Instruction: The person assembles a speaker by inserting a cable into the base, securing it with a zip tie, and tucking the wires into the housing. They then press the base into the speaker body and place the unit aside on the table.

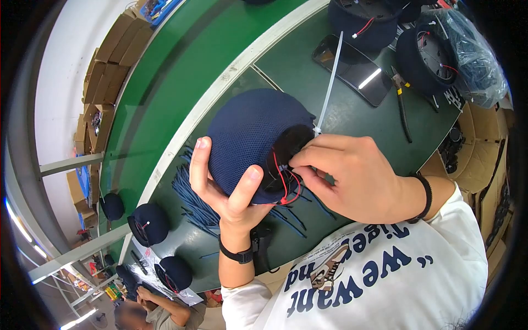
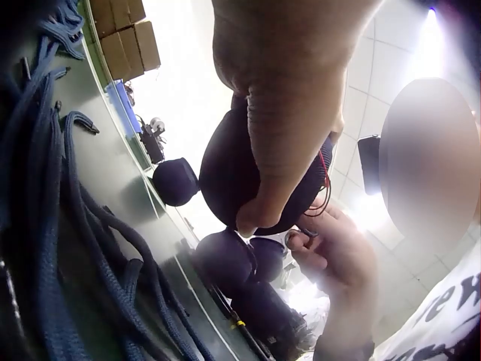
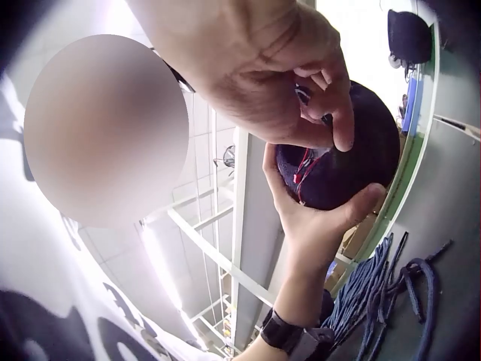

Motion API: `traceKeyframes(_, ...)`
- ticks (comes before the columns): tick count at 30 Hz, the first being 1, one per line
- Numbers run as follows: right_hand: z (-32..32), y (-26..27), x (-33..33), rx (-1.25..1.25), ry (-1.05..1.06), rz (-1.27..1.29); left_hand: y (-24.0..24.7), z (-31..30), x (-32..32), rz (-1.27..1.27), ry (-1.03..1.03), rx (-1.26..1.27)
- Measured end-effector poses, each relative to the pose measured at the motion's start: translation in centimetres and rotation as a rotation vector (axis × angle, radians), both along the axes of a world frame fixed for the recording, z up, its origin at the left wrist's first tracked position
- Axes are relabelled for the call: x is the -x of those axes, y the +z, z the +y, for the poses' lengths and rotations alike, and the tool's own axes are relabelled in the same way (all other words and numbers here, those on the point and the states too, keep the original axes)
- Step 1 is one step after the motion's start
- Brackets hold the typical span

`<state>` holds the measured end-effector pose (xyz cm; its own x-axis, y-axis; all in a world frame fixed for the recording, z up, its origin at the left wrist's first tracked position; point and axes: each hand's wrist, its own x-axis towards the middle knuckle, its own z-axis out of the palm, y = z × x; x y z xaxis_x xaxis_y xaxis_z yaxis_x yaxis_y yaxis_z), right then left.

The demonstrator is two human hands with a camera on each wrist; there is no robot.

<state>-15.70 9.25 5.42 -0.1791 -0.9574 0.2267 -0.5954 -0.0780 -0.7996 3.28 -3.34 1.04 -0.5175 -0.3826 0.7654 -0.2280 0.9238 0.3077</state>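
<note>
My left hand (image 1: 236, 198) grips a round, navy mesh-covered speaker housing (image 1: 247, 129) from below, thumb and fingers spread around it, above the table. Its dark opening faces my right hand, and thin red wires (image 1: 284, 184) loop out of it. A white zip tie (image 1: 333, 82) sticks up from the cover's edge. At the opening, my right hand (image 1: 357, 176) pinches a thin dark piece (image 3: 328, 119) between thumb and fingers; I cannot tell what it is. In the left wrist view, the right fingers (image 2: 312, 252) are curled close against the housing.
Blue cords (image 1: 195, 201) lie in a bundle beneath the housing. Beyond are a phone (image 1: 352, 69), pliers (image 1: 402, 104), more round housings (image 1: 426, 60) and a plastic bag (image 1: 476, 60). A green conveyor belt (image 1: 165, 82) runs behind the table's pale rail. Another person (image 1: 165, 311) sits further along.
</note>
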Motion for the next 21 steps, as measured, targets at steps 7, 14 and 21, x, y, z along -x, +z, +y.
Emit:
traceKeyframes(7,-0.2,-0.2,-0.2,0.040,0.100,-0.073,0.5,-0.5,-0.5,-0.072,0.030,-0.045)
traceKeyframes(14,-0.6,-0.3,-0.4,0.072,0.052,-0.243,0.9,0.0,-0.6,-0.003,0.040,-0.081)
traceKeyframes(21,-1.1,-0.3,-0.1,0.067,0.035,-0.247,0.5,0.2,-0.2,0.012,-0.007,-0.074)
